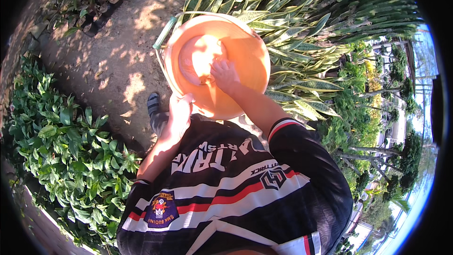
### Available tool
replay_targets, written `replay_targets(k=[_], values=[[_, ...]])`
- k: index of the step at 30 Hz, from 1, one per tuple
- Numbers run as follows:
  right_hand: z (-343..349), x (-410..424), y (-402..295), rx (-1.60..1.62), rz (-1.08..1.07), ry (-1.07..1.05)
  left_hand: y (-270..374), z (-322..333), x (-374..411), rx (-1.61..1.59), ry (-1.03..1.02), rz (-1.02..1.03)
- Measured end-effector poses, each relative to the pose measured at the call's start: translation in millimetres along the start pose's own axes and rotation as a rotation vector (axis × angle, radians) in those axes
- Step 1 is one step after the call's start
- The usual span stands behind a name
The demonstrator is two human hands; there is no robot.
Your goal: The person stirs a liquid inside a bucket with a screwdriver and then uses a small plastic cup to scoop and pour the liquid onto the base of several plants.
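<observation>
An orange plastic bucket (pixel 249 53) is held tilted in front of me, its mouth towards my face. My left hand (pixel 179 111) grips the near-left rim, thumb over the edge. Inside the bucket, my right hand (pixel 225 74) reaches down to the round bottom (pixel 189 55). Its fingertips are at the lower right edge of that bottom, where small dark specks show. Glare hides part of the bottom, and I cannot tell whether those fingers hold anything. The handle's green grip (pixel 165 32) hangs outside the rim at the upper left.
Variegated snake plants (pixel 300 53) crowd the bucket's right side. Leafy green plants (pixel 81 156) grow at the left, and potted plants (pixel 102 3) stand at the upper left. Sun-dappled bare soil (pixel 116 53) lies between them. My sandalled foot (pixel 153 102) is on the soil.
</observation>
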State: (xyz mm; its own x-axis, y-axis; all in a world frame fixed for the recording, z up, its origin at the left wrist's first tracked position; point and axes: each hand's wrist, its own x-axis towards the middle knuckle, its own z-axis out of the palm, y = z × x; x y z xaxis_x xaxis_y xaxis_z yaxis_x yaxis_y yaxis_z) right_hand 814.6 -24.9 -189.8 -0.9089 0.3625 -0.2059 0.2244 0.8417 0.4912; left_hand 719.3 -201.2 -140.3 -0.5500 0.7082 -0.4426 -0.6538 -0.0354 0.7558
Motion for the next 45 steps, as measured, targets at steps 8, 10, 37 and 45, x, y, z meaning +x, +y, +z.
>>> replay_targets(k=[8,10,37,45], values=[[-23,2,-45,0.523,0.292,-0.085,7,2,-23,0.110,-0.068,0.105],[-20,0,-52,0.658,0.359,-0.054,6,1,-28,0.149,-0.074,0.118],[-12,-150,107,1.143,0.884,0.516,31,-46,-20,0.131,0.374,0.044],[45,-200,130,0.651,1.072,0.283,34,-65,-26,0.170,0.463,0.090]])
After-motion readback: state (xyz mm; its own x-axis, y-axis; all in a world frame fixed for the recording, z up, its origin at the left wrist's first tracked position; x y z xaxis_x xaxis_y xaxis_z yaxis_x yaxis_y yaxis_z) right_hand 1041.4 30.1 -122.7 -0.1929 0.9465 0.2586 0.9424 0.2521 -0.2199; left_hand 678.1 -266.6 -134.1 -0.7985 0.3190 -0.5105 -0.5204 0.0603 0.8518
